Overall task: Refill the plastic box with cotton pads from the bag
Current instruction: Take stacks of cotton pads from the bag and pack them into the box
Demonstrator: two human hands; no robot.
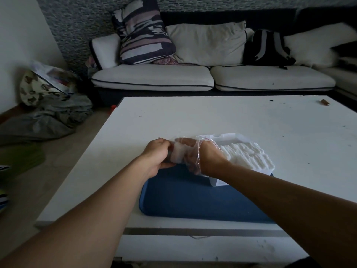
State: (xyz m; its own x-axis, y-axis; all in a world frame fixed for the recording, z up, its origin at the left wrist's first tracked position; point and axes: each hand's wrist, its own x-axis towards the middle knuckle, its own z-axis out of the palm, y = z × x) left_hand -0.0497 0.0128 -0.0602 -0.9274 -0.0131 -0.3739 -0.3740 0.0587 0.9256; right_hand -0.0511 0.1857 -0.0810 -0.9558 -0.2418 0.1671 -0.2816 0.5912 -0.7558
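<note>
A clear plastic bag (195, 151) is held above the white table, its mouth pulled over my right hand (207, 158), which is inside it up to the wrist. My left hand (157, 154) grips the closed end of the bag from outside, curled round a small white stack of cotton pads (178, 155) still in it. Whether my right fingers hold the pads cannot be told through the plastic. Just right of my hands lies the white plastic box (216, 181), filled with a row of cotton pads (249, 155). Its open lid (224, 138) lies behind it.
A blue tray (193, 198) lies on the white table (212, 117) under the box's near end. A small brown object (325, 102) sits at the far right of the table. Behind it are a white sofa (154, 78) with cushions and a black backpack (268, 48); clothes are piled on the floor at left.
</note>
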